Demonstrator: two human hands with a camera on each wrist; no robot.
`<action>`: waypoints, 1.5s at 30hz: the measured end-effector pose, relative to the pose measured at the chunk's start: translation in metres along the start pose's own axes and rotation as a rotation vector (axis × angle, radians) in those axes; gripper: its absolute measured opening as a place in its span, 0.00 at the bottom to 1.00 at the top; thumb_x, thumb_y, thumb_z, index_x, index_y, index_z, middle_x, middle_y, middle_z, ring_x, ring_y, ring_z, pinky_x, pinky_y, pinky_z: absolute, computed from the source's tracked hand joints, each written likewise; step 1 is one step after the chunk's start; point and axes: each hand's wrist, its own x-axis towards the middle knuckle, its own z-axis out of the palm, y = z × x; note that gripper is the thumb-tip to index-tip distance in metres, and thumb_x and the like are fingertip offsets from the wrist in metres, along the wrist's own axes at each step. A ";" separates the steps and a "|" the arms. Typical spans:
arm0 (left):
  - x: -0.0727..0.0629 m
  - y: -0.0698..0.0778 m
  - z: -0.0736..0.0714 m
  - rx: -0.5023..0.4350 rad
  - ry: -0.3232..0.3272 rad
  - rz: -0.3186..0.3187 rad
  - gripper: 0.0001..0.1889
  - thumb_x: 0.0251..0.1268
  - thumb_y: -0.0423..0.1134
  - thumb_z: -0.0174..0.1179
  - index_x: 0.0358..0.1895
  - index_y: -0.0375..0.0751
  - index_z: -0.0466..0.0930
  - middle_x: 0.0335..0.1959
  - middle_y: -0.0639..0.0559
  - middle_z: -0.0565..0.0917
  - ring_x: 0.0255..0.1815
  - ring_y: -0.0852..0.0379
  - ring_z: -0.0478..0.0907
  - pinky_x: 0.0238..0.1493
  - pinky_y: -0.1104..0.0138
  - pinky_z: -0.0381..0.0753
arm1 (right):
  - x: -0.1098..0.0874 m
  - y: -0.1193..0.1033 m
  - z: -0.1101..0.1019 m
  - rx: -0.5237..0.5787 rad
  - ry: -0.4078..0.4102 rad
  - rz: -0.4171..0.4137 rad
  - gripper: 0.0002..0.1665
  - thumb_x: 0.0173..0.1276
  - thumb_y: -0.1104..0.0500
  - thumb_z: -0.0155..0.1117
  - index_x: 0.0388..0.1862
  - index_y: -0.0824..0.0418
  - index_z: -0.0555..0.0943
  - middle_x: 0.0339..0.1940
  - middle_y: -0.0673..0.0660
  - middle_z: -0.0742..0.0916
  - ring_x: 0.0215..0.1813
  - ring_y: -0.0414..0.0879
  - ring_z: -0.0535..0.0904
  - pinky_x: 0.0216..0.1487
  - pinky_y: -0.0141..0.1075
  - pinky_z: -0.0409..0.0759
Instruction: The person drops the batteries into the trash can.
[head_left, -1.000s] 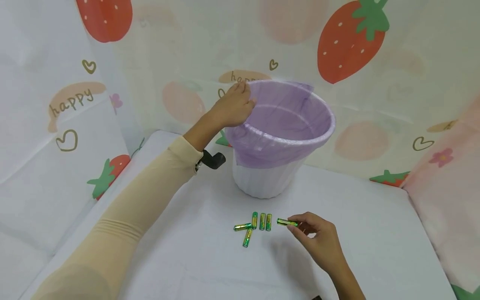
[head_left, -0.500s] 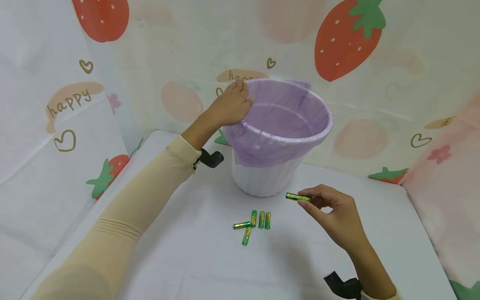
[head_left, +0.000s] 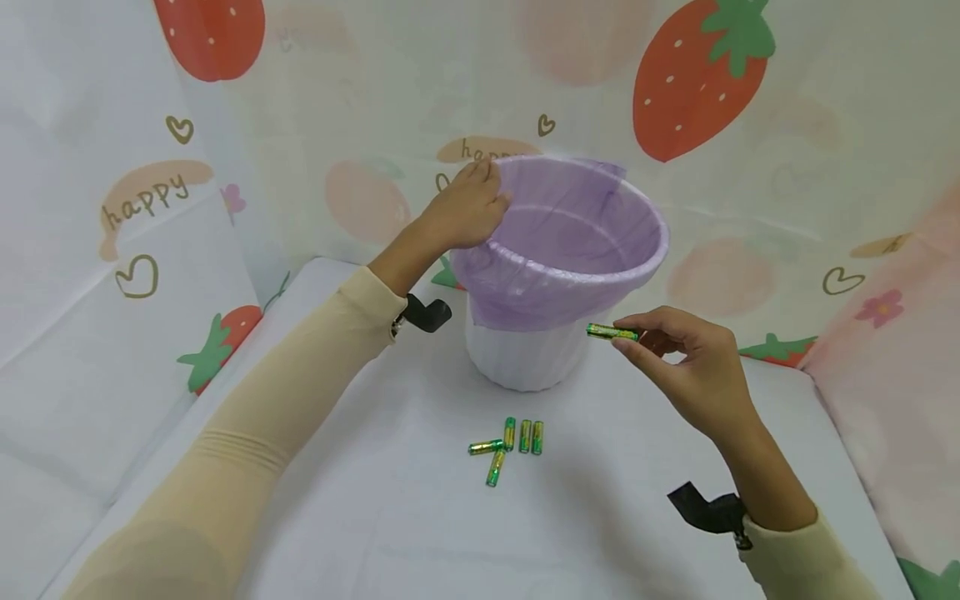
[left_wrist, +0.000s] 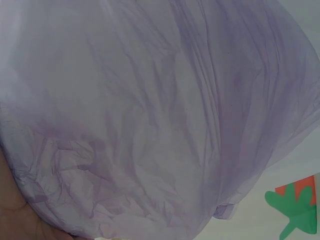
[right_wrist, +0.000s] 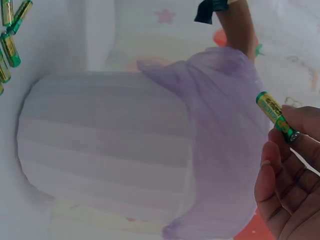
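Observation:
A white ribbed trash can (head_left: 525, 360) stands on the table, lined with a purple plastic bag (head_left: 540, 304) folded over its rim. My left hand (head_left: 470, 206) grips the can's left rim, fingers over the bag's edge; the left wrist view is mostly filled by the bag (left_wrist: 150, 110). Between thumb and fingertips, my right hand (head_left: 686, 358) pinches a green and gold battery (head_left: 611, 332) in the air, just right of the can and below its rim. The same battery (right_wrist: 275, 115) shows in the right wrist view, in front of the bag. Several similar batteries (head_left: 525, 436) lie before the can.
A white cloth covers the table (head_left: 420, 533). Behind and at both sides hang curtains (head_left: 300, 108) printed with strawberries, hearts and flowers, the back one close behind the can. A black wrist mount (head_left: 708, 508) sits on each forearm.
My right hand has lifted the battery from near the others on the table, up and to the right, beside the can. My left hand stays on the rim.

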 end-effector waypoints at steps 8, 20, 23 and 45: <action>-0.001 0.002 -0.003 -0.003 -0.006 -0.012 0.34 0.85 0.47 0.28 0.78 0.22 0.40 0.82 0.31 0.40 0.84 0.41 0.33 0.82 0.61 0.30 | 0.029 -0.007 -0.011 -0.031 0.023 -0.069 0.16 0.55 0.76 0.76 0.42 0.63 0.89 0.30 0.53 0.89 0.27 0.39 0.81 0.32 0.22 0.80; -0.001 0.001 -0.004 0.000 -0.007 -0.021 0.34 0.85 0.47 0.28 0.79 0.22 0.40 0.82 0.32 0.40 0.84 0.41 0.33 0.82 0.61 0.30 | 0.072 -0.010 -0.023 -0.109 0.072 -0.017 0.11 0.58 0.67 0.78 0.41 0.61 0.91 0.27 0.51 0.89 0.27 0.37 0.82 0.32 0.22 0.81; -0.001 0.001 -0.004 -0.004 -0.010 -0.025 0.34 0.85 0.48 0.28 0.79 0.23 0.39 0.82 0.32 0.39 0.84 0.41 0.33 0.82 0.61 0.30 | 0.077 -0.007 -0.025 -0.134 0.082 0.024 0.10 0.59 0.65 0.79 0.41 0.60 0.92 0.27 0.48 0.88 0.27 0.37 0.81 0.31 0.22 0.79; 0.000 0.002 -0.002 0.016 -0.014 0.000 0.34 0.84 0.46 0.28 0.78 0.21 0.40 0.82 0.30 0.40 0.83 0.40 0.34 0.82 0.61 0.30 | 0.113 0.019 -0.022 -0.212 0.068 0.194 0.10 0.60 0.58 0.80 0.38 0.61 0.91 0.28 0.46 0.89 0.22 0.38 0.77 0.21 0.23 0.72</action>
